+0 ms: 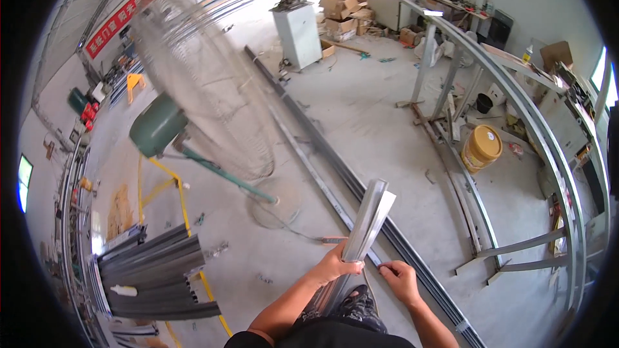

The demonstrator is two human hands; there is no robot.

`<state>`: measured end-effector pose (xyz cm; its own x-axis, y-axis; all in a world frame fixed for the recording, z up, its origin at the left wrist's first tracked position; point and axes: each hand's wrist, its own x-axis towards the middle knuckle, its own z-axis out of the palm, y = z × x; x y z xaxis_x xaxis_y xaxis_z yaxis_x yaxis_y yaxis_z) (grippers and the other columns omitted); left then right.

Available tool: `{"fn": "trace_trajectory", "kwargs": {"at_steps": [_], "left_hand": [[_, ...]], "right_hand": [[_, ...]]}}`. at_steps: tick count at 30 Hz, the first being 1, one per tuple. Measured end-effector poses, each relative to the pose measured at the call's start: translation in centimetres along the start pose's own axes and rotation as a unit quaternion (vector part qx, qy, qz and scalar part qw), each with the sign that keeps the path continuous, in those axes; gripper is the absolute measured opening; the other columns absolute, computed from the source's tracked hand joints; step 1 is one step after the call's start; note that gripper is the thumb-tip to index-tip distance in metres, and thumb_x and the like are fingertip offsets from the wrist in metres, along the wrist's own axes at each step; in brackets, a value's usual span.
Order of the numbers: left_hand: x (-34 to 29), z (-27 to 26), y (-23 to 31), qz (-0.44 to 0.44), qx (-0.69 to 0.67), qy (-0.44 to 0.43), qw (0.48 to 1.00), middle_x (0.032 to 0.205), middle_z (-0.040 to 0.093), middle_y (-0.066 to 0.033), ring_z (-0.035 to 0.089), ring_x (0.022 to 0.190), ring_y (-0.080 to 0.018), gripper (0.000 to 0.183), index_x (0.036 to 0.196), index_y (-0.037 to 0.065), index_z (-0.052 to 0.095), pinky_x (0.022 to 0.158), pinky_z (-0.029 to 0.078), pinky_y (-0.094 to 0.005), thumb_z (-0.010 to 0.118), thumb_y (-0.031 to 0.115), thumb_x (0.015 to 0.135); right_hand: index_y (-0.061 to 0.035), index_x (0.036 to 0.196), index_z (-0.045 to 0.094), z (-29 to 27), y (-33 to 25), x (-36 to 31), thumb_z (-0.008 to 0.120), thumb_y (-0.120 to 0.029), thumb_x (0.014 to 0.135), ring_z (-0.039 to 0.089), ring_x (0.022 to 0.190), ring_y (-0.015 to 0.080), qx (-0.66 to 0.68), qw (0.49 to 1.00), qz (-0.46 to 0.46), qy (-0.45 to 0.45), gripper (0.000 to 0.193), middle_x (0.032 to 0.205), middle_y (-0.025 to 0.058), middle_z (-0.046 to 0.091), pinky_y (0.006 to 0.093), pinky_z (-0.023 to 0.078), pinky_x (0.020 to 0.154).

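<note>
My left hand [336, 265] is wrapped around a silver metal profile [366, 224] that stands up tilted in front of my body. Its upper end shows an open, channelled section; its lower part drops down between my legs and is partly hidden. Just right of it, my right hand [400, 281] is closed, with thumb and fingers pressed together. What it pinches, if anything, is too small to make out. Beneath the hands, a bundle of long dark profiles [342, 171] lies across the floor, with a thinner pale profile [311, 171] alongside.
A large caged fan [200, 84] with a green motor [157, 125] stands at left. Dark profiles [158, 270] rest on a yellow-framed stand [182, 203] at lower left. To the right are a metal frame rack [496, 58] and a yellow bucket [481, 149]. Cardboard boxes [342, 9] sit farther back.
</note>
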<state>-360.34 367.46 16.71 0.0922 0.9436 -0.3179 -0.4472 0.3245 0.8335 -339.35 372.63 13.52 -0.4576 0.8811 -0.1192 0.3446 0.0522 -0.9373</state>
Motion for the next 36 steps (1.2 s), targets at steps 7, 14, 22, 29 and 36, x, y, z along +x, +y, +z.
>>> {"fn": "trace_trajectory", "kwargs": {"at_steps": [7, 14, 22, 29, 36], "left_hand": [[9.4, -0.3, 2.2, -0.023, -0.025, 0.005, 0.999, 0.087, 0.059, -0.0074, 0.06, 0.077, -0.0156, 0.037, 0.105, 0.003, 0.052, 0.07, 0.051, -0.0303, 0.068, 0.014, 0.074], [19.1, -0.6, 5.7, -0.039, -0.14, 0.037, 0.989, 0.088, 0.059, -0.0085, 0.06, 0.08, -0.0165, 0.035, 0.103, 0.002, 0.051, 0.069, 0.053, -0.0326, 0.068, 0.017, 0.075], [29.1, -1.6, 9.0, 0.037, -0.2, 0.053, 0.978, 0.087, 0.058, -0.0092, 0.058, 0.08, -0.0156, 0.033, 0.101, 0.001, 0.051, 0.069, 0.051, -0.0297, 0.066, 0.02, 0.079], [41.0, -5.2, 12.5, 0.115, -0.259, 0.164, 0.945, 0.085, 0.058, -0.0064, 0.057, 0.084, -0.0152, 0.026, 0.098, 0.003, 0.054, 0.071, 0.049, -0.0311, 0.062, 0.022, 0.083], [52.8, -5.7, 20.2, 0.162, -0.319, 0.236, 0.903, 0.092, 0.06, -0.007, 0.058, 0.089, -0.0166, 0.028, 0.101, 0.001, 0.057, 0.079, 0.048, -0.0303, 0.06, 0.023, 0.085]], "right_hand": [[0.0046, 0.099, 0.061, -0.7, -2.8, 6.4, 0.057, -0.011, 0.089, 0.059, 0.074, 0.0115, 0.223, 0.972, 0.061, -0.027, 0.019, 0.079, 0.0059, 0.063, 0.0246, 0.048, 0.067], [0.0044, 0.114, 0.046, -3.8, -3.8, 15.0, 0.054, -0.016, 0.093, 0.061, 0.086, 0.0152, 0.228, 0.971, 0.054, -0.038, 0.031, 0.097, 0.01, 0.062, 0.0282, 0.05, 0.076], [-0.0011, 0.126, 0.03, -5.8, -3.1, 25.5, 0.06, -0.008, 0.085, 0.058, 0.081, 0.0145, 0.242, 0.968, 0.058, -0.043, 0.05, 0.092, 0.0145, 0.062, 0.0256, 0.047, 0.072], [-0.0004, 0.129, 0.03, -8.3, -0.3, 42.5, 0.065, -0.012, 0.083, 0.058, 0.074, 0.0118, 0.209, 0.963, 0.032, -0.167, 0.059, 0.084, 0.0113, 0.062, 0.0232, 0.046, 0.067], [0.0056, 0.122, 0.04, -15.3, -4.6, 61.5, 0.07, -0.013, 0.08, 0.063, 0.079, 0.0157, 0.124, 0.939, 0.031, -0.32, 0.054, 0.087, 0.0137, 0.064, 0.0265, 0.05, 0.072]]}}
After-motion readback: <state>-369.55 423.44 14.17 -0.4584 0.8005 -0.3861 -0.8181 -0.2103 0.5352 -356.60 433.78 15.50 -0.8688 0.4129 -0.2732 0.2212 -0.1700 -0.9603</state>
